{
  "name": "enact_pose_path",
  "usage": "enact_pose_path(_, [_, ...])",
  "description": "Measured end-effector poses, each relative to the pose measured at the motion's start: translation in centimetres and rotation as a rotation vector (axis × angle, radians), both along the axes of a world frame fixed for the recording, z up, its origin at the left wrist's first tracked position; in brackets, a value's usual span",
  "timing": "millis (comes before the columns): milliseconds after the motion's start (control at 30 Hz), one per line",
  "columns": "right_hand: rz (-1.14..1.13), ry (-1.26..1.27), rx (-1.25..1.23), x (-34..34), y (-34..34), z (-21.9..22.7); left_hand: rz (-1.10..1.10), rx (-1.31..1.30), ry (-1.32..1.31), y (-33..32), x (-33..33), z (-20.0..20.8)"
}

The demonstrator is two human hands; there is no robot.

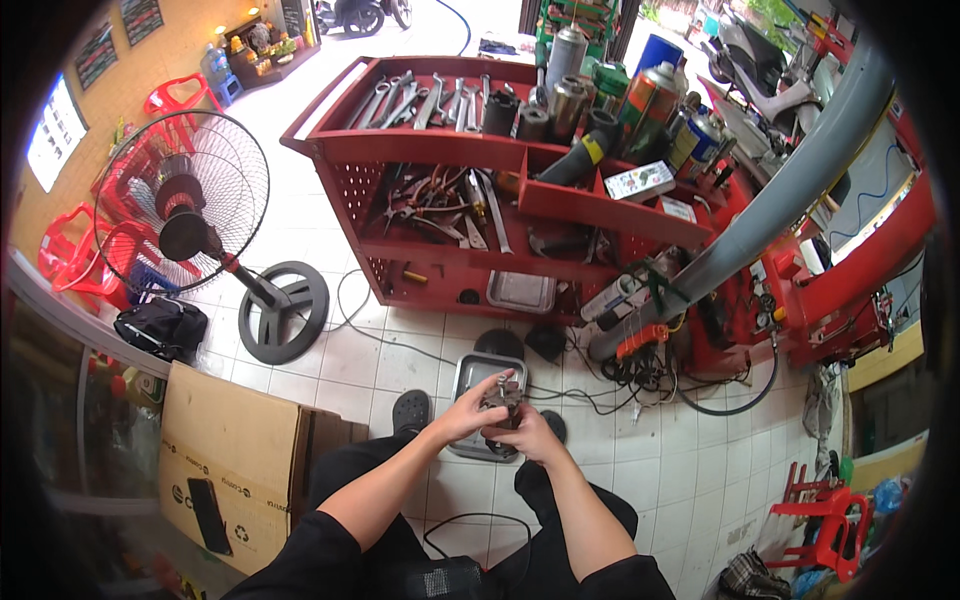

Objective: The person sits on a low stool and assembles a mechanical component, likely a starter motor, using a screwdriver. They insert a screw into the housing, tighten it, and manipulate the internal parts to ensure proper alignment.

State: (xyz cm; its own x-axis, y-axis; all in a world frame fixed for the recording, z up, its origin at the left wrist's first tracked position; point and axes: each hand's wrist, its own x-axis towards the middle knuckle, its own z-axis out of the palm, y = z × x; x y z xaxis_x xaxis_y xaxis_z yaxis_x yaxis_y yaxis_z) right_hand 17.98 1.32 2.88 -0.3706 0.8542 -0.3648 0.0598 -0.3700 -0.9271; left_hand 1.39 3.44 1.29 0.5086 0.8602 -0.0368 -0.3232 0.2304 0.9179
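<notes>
While fingers of the left hand [465, 414] and right hand [532, 437] grasp a small grey metal part [508, 391], a rectangular grey tray [480, 369] lies beneath; all occupy the frame's lower centre.

Tiled floor [620, 450], gray tray [477, 369], 1 fan [188, 236]

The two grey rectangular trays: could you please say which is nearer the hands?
It's the grey rectangular tray on the tiled floor; the other sits low in the red cart.
</notes>
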Motion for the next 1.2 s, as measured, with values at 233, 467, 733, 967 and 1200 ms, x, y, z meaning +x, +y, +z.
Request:
enact_pose_path(233, [-0.079,-0.264,0.113,0.7,0.7,-2.2,0.212,0.211,0.287,1.3,-0.6,0.0])
enact_pose_path(467, [-0.004,-0.376,0.096,0.4,0.6,-1.6,0.207,0.194,0.307,0.8,-0.7,1.6])
enact_pose_path(733, [-0.006,-0.438,0.115,0.6,0.6,-1.3,0.298,0.329,0.383,1.1,-0.5,1.5])
enact_pose_path(967, [0.038,-0.470,0.103,0.0,0.7,0.5,0.179,0.198,0.604,1.4,-1.7,-0.5])
enact_pose_path(1200, [-0.055,-0.184,0.098,-0.1,0.4,-0.9,0.218,0.292,0.340,1.1,-0.5,1.4])
